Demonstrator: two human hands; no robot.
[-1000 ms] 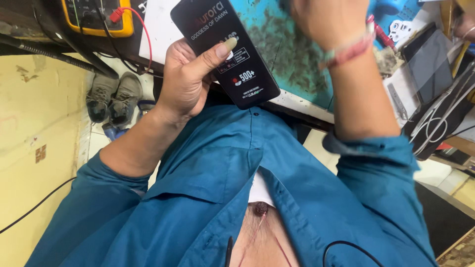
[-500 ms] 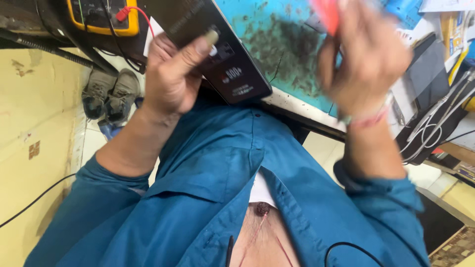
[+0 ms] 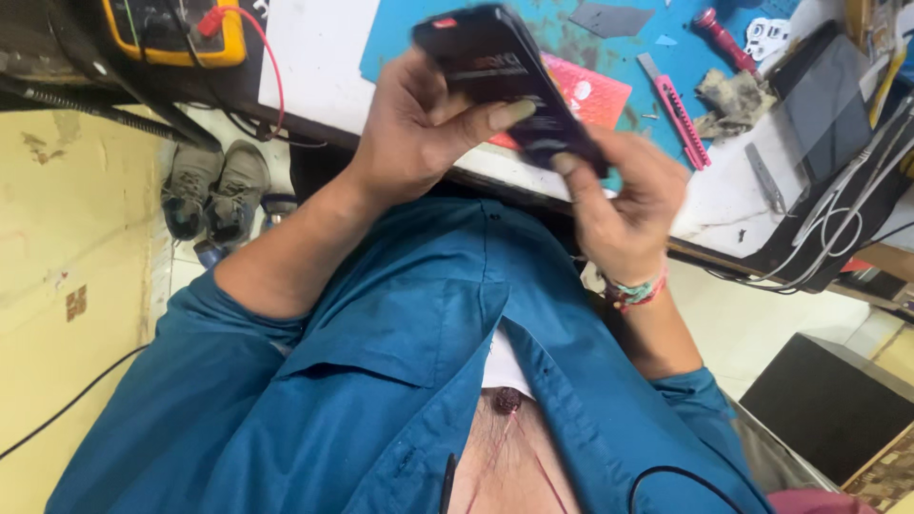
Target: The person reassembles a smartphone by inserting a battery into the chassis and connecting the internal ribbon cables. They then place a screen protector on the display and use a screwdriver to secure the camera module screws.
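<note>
Flat black rectangular box [image 3: 495, 71], glossy, small red mark at one corner and pale print on its face, tilted in the air above the counter [image 3: 314, 57] edge. Left hand [image 3: 424, 133] wraps around its upper part, thumb across the face. Right hand [image 3: 619, 205] pinches the lower end with its fingertips. Teal mat [image 3: 609, 43] lies behind it.

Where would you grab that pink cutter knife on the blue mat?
Probably by the middle of the slim pink utility knife, pinching its two long sides from above. It lies flat on the blue cutting mat, and its long, narrow body suits a finger pinch. Keep off the grey blade end nearest the mat's middle.
</note>
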